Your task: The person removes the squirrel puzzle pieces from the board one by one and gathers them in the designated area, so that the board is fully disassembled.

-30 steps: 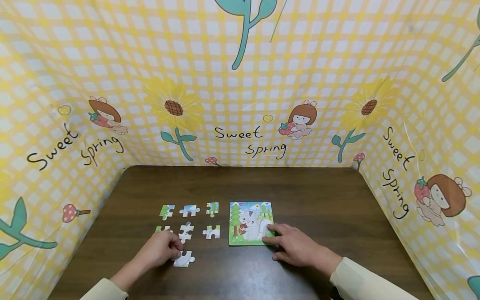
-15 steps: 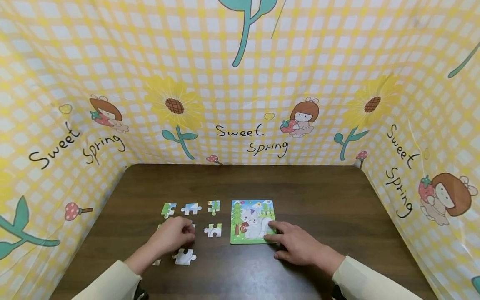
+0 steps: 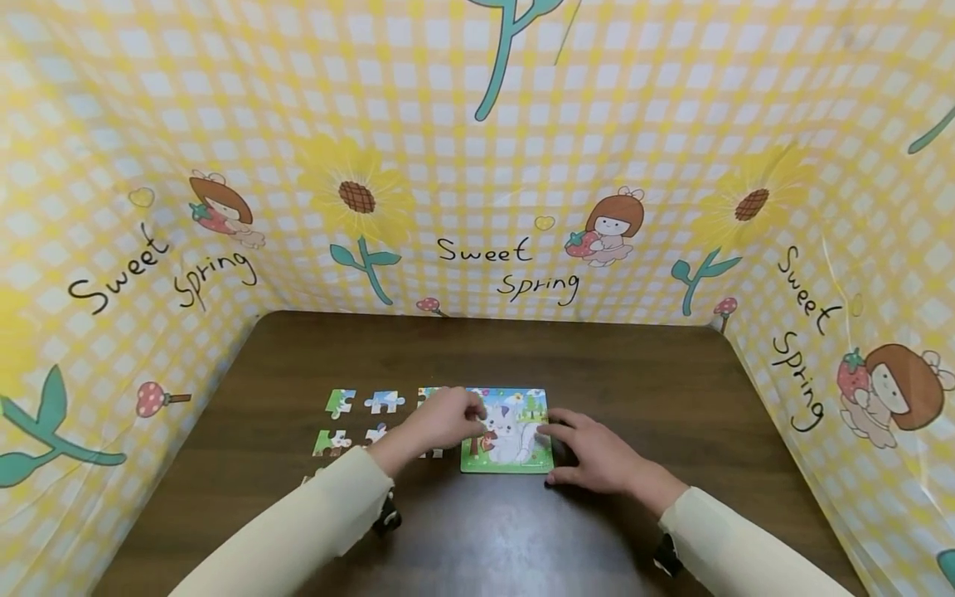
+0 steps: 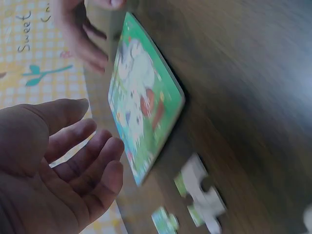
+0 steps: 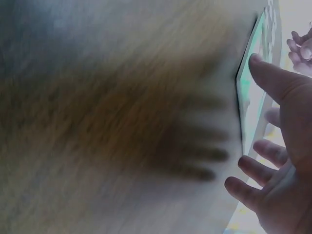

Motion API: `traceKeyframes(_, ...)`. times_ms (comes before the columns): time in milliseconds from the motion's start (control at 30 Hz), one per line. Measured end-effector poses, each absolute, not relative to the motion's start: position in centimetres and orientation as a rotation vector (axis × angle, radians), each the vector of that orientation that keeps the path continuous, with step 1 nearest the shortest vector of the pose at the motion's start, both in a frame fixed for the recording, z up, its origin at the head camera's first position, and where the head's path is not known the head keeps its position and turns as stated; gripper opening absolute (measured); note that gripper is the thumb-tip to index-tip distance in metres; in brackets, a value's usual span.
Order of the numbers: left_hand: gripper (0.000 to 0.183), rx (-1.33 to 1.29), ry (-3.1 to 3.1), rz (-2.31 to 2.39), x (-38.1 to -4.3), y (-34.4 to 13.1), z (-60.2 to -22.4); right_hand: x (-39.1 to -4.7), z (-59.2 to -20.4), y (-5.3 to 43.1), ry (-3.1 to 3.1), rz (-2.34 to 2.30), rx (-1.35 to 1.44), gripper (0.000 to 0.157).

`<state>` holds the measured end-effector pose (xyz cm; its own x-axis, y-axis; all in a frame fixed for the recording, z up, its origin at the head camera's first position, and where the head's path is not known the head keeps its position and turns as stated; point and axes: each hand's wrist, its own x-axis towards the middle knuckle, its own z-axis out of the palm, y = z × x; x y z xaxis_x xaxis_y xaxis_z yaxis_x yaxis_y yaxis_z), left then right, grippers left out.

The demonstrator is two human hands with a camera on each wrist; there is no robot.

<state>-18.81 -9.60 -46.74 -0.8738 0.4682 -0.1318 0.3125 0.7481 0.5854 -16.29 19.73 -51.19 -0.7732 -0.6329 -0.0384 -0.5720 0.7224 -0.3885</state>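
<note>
A square jigsaw puzzle [image 3: 515,454] with a white squirrel, trees and a green border lies flat on the table. My left hand [image 3: 446,417] hovers over its left part, hiding some of it; the left wrist view shows the fingers [image 4: 100,161] loosely bent around nothing. My right hand [image 3: 597,452] is at the puzzle's right side, fingertips right at the edge and thumb by the lower right corner. In the right wrist view its fingers [image 5: 256,170] are spread and relaxed. Loose puzzle pieces [image 3: 384,403] lie to the left, some hidden under my left forearm.
The brown wooden table [image 3: 634,356] has rounded far corners. A yellow checked cloth [image 3: 477,191] with flowers and lettering encloses it at the back and sides. Two loose pieces, a white and green piece [image 4: 200,192] among them, lie close beside the puzzle's left side.
My left hand has moved right and away from me, from the loose pieces to over the puzzle. My right hand stays at the puzzle's right edge, its fingers shifted slightly outward.
</note>
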Motion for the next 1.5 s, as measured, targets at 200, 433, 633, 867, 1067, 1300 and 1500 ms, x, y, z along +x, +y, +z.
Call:
traceKeyframes(200,0.031,0.688,2.572,0.815,-19.4,-6.4,-47.2,-17.3,-52.0,20.3,2.774,-0.567,-0.871,0.084)
traceKeyframes(433,0.036,0.724,2.561,0.747,-19.6,-4.2,-48.1,-17.8,-52.7,20.5,2.765,-0.547,-0.856,0.089)
traceKeyframes(633,0.038,0.645,2.566,0.658,-19.4,-3.4,-48.5,-18.0,-53.0,20.4,2.796,-0.499,-0.899,0.085)
traceKeyframes(867,0.023,0.675,2.542,0.680,-19.1,-3.3,-49.3,-17.8,-52.9,20.1,2.782,-0.537,-0.855,0.083)
traceKeyframes(1067,0.008,0.759,2.579,0.665,-19.2,-3.3,-49.8,-17.5,-52.5,20.0,2.741,-0.580,-0.802,0.084)
traceKeyframes(1300,0.012,0.716,2.602,0.655,-19.2,-3.0,-50.1,-17.5,-52.4,19.9,2.741,-0.578,-0.781,0.085)
traceKeyframes(1500,0.009,0.627,2.608,0.736,-19.1,-2.8,-50.3,-17.4,-52.5,19.7,2.740,-0.562,-0.759,0.085)
